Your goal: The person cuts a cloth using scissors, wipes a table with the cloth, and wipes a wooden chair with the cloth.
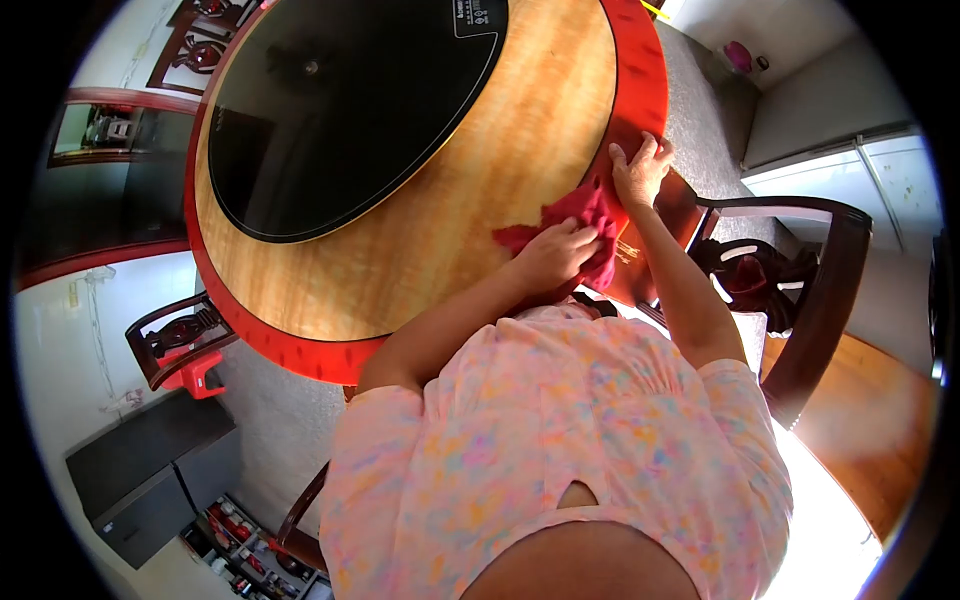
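Note:
A crumpled dark red cloth (592,212) lies against the near right edge of a round table with a wood-grain top (440,240) and a red rim (290,352). My left hand (558,254) is on the cloth, fingers bent around part of it and pressing it down. Beside it, my right hand (640,172) rests on the red rim, its fingers apart and holding nothing. The fabric spreads out on both sides of my left fingers, partly hidden by that hand.
A large black glass turntable (350,100) covers much of the tabletop. A dark wooden armchair (840,250) stands close on the right, another chair (180,335) at the left. Dark grey boxes (150,470) and a shelf of small items (250,550) sit lower left.

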The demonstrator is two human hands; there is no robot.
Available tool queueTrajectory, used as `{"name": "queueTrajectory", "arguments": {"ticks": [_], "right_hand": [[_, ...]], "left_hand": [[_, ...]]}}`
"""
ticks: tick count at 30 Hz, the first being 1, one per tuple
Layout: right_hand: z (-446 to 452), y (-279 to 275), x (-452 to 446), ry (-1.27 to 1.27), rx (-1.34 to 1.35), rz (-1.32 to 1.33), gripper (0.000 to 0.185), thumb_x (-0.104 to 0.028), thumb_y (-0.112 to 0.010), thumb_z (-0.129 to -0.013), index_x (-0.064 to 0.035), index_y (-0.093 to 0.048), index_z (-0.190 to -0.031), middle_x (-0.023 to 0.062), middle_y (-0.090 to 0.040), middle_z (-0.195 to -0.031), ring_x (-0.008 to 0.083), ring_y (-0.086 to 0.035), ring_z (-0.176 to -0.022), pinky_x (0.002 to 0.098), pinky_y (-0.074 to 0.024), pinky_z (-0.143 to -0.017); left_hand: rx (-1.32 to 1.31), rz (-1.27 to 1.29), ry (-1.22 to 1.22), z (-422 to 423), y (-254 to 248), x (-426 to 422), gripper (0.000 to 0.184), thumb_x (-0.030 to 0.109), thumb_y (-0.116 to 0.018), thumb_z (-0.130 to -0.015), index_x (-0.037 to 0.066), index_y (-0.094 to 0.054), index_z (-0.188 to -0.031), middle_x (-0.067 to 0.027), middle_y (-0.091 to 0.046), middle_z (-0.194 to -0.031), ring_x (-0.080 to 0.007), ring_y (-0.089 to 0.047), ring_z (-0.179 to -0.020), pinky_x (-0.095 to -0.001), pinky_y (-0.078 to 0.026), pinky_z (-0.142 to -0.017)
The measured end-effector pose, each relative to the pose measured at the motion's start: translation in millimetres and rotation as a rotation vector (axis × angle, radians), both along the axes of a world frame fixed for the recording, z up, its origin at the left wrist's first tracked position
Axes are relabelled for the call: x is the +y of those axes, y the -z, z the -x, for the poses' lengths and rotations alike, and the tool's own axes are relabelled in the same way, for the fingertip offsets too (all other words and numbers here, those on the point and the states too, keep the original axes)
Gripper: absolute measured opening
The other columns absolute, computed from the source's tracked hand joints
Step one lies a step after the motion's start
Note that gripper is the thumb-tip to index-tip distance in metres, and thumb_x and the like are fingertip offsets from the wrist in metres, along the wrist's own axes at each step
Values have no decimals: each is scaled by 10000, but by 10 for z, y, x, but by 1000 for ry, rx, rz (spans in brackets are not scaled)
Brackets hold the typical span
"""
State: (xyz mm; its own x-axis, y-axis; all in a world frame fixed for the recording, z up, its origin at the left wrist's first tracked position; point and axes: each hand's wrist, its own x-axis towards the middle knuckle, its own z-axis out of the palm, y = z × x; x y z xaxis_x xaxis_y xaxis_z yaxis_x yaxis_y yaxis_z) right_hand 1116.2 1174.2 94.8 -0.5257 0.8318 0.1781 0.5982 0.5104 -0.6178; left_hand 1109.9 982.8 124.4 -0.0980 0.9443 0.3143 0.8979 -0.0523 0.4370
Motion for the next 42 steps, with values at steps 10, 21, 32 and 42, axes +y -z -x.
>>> {"name": "queueTrajectory", "arguments": {"ticks": [10,21,32,42], "right_hand": [[6,256,296,-198,75,-221,679,-341,-697,-663,-39,-385,-1185,265,-421,-1084,416,-468,-958,452,-415,-828],[-12,-26,111,-48,-70,106,536,-406,-473,-827,-157,-317,-1274,244,-246,-1277,435,-447,-1039,493,-435,-802],[7,-203,87,-17,-278,170,498,-373,-437,-844,-187,-298,-1285,209,-246,-1297,404,-475,-1024,489,-447,-781],[-11,-122,103,-36,-225,86,471,-388,-434,-849,-216,-303,-1268,219,-289,-1248,420,-514,-952,506,-454,-747]], "left_hand": [[35,69,-82,187,-62,-144,339,62,-533,-646,86,-597,-978,-45,-499,-927,-242,-456,-745,-326,-422,-668],[32,65,-173,116,-210,-985,354,34,-571,-596,32,-587,-950,-57,-486,-872,-229,-449,-678,-315,-408,-619],[90,23,-282,753,-28,611,401,69,-587,-618,33,-556,-1015,-79,-483,-962,-267,-466,-844,-358,-418,-718],[344,59,-986,933,80,-1457,273,93,-523,-684,24,-583,-942,-118,-532,-935,-314,-482,-857,-392,-404,-743]]}}
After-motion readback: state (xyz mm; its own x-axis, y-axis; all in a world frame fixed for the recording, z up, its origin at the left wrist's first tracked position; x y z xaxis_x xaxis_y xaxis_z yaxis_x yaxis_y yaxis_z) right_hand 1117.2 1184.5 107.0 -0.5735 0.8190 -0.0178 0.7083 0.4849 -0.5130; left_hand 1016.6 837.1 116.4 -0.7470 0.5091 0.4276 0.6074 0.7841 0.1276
